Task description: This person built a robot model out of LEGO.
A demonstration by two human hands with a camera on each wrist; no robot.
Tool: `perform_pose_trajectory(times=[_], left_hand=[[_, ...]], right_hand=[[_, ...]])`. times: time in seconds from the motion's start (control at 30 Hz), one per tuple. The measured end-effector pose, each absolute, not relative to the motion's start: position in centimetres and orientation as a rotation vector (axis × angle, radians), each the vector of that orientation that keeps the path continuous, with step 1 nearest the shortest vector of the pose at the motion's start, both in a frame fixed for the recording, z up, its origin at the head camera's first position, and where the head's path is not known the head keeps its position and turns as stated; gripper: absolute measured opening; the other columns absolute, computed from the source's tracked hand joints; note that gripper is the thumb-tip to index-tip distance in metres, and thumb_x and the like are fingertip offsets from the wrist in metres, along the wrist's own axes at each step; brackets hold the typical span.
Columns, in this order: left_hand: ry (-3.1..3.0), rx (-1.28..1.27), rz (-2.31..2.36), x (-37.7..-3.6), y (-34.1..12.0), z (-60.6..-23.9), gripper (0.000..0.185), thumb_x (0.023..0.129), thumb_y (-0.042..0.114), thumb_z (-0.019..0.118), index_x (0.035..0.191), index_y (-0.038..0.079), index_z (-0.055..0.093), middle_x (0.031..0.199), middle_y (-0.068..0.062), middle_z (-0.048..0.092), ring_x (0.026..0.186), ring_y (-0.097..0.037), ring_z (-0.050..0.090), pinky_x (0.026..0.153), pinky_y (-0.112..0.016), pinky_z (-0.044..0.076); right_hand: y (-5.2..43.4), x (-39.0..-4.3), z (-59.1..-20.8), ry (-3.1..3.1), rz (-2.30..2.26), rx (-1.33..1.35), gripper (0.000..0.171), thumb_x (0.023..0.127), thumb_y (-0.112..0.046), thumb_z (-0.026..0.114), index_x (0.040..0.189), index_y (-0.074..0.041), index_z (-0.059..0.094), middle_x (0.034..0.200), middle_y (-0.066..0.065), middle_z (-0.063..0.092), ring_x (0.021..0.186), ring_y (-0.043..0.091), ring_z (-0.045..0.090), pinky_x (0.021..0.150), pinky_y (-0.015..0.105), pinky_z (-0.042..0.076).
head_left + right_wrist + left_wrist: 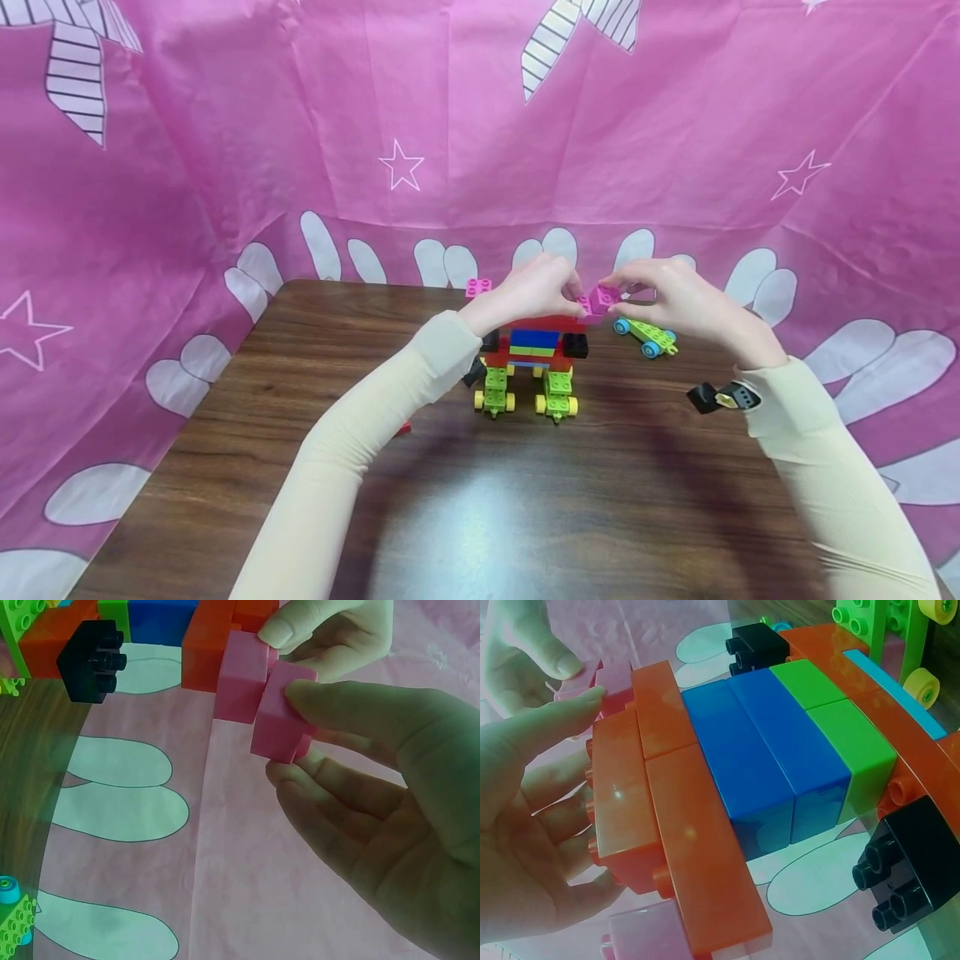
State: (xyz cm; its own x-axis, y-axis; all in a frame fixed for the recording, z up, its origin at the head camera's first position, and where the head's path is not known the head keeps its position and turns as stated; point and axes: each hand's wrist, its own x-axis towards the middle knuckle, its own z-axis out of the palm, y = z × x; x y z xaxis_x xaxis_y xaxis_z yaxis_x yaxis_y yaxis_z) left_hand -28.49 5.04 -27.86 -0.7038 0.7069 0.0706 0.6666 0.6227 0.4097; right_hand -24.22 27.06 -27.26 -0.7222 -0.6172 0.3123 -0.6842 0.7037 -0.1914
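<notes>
A figure of toy building bricks [534,342] stands on the table on two lime wheeled bases [557,392], with red, blue, green and black bricks above. My left hand [536,287] holds its top, fingers behind the red bricks [697,832] and thumb against a pink brick [244,679] at one end. Between thumb and fingers, my right hand [675,300] pinches another pink brick [277,712]. That brick sits against the first one, slightly offset; whether they are joined I cannot tell. Another pink brick [478,287] is at the figure's opposite end.
A lime wheeled base [648,335] with blue wheels stands on the wooden table [300,367], right of the figure. Part of a red piece [403,429] shows beside the left sleeve. Pink patterned cloth [465,117] hangs behind the table and along its sides.
</notes>
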Motion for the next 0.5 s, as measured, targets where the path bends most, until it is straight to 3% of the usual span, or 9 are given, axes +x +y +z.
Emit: perform_pose_trajectory(times=[0.5], left_hand=[[2.727,1.156,0.654,-28.45,4.91,-27.9,0.029,0.088,0.033,0.075,0.108,0.013,0.077,0.105,-0.002,0.078,0.098,-0.011,0.072,0.086,-0.021,0.057]], right_hand=[[26.93,-24.61,-27.04,-2.669,0.406,1.084,0.027,0.08,-0.011,0.081,0.106,-0.011,0.073,0.094,-0.001,0.076,0.084,0.016,0.073,0.071,0.031,0.06]])
